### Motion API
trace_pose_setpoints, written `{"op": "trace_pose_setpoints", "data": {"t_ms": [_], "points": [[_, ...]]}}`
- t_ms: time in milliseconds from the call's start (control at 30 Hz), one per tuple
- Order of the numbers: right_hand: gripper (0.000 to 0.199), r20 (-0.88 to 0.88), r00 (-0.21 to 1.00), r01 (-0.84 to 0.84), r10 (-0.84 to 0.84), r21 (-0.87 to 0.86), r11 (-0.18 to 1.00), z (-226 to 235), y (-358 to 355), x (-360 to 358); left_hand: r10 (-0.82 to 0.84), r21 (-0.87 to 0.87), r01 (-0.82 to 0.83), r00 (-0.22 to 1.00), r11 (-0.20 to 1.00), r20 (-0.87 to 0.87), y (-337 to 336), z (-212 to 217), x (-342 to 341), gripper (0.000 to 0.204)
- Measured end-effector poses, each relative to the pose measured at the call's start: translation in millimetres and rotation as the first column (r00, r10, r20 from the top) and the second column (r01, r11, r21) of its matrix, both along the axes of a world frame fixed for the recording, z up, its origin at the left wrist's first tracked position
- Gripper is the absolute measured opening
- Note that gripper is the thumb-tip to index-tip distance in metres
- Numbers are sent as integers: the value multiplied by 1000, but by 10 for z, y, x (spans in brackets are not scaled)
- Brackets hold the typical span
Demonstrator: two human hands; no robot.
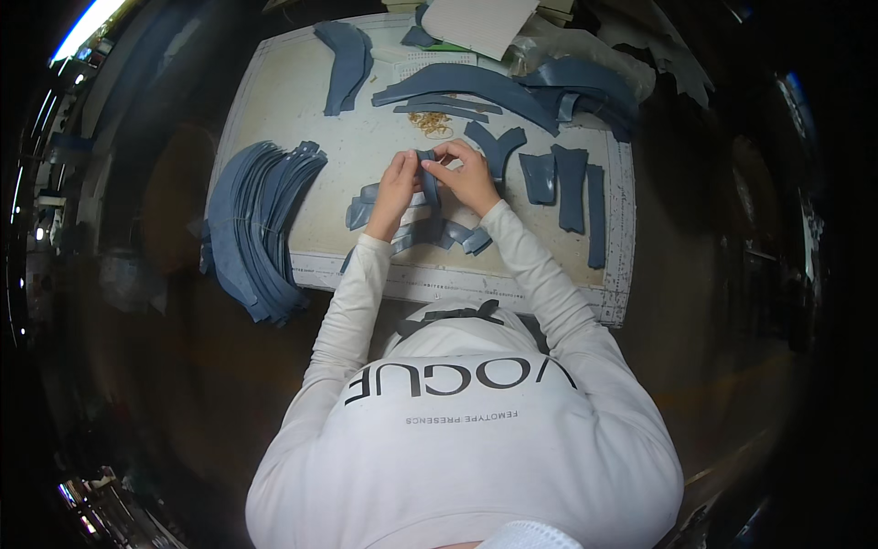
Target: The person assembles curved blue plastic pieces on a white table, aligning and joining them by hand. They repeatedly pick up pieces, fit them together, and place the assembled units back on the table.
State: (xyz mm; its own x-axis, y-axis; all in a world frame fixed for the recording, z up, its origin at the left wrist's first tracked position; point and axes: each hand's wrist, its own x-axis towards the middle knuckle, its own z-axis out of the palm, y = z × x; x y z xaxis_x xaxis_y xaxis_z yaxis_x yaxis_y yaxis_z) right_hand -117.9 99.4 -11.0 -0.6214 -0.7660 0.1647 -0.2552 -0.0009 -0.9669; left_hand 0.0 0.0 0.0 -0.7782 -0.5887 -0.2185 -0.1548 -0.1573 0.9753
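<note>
Pinching a narrow blue strip (pixel 431 189) w/ both hands, approx. mid-tabletop (pixel 320 220). Got L hand (pixel 397 188) clamped on its upper end from 9 o'clock, R hand (pixel 468 174) from 3, fingertips v. close together; can't tell if touching each other. Letting the lower end run toward 6 o'clock, over curved shiny pcs (pixel 455 235); can't tell if resting on them.

Taking the clock from the strip: seeing folded blue pcs (pixel 358 213) at 8, just beside L wrist, partly hidden. At 9, a big bundle (pixel 247 220) of curved blue pcs, w/ thin tie round the middle, overhanging the tabletop edge. At 11, well apart, a pair of curved pcs (pixel 343 64), side by side. At 12, near, a small heap of tan loops (pixel 430 123); farther up, a long curved pc (pixel 462 82) w/ thin strips (pixel 448 107) just below. Btwn 12 and 1, far edge, white paper (pixel 480 23); at 1–2, clear plastic (pixel 567 46). At 2, overlapping dark-blue heap (pixel 590 87); closer in, a Y-shaped pc (pixel 498 151) just beside R hand. At 3, a row of straighter pcs (pixel 570 188), upright to the view. Wearing a white top (pixel 457 457), w/ black fabric (pixel 485 313) at the waist, 6 o'clock.
</note>
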Motion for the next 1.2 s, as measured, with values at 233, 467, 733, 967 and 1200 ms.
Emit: {"op": "trace_pose_setpoints", "data": {"t_ms": [233, 467, 733, 967, 1200], "points": [[20, 160, 983, 123, -90, -211, 970, 558, 757, -870, -348, 13, 366, 893, 930, -286, 616, 180, -624, 35], [22, 182, 945, 264, -273, 71, 962, 665, 1745, -1800, -555, 241, 622, 779, 745, -293, 1604, -228, -1044, 28], [27, 194, 893, 305, -407, 404, 862, -303, 2169, -2118, -667, 546, 591, 741, 594, -77, 2443, -628, -1259, 29], [30, -36, 891, 420, -452, 441, 793, -797, 2198, -2157, -898, 521, 747, 429, 413, 97, 2444, -499, -1099, 32], [32, -564, 729, 615, -387, 293, 732, -371, 1947, -1679, -759, -324, 748, 640, 580, 120, 1071, -204, -569, 30]]}}
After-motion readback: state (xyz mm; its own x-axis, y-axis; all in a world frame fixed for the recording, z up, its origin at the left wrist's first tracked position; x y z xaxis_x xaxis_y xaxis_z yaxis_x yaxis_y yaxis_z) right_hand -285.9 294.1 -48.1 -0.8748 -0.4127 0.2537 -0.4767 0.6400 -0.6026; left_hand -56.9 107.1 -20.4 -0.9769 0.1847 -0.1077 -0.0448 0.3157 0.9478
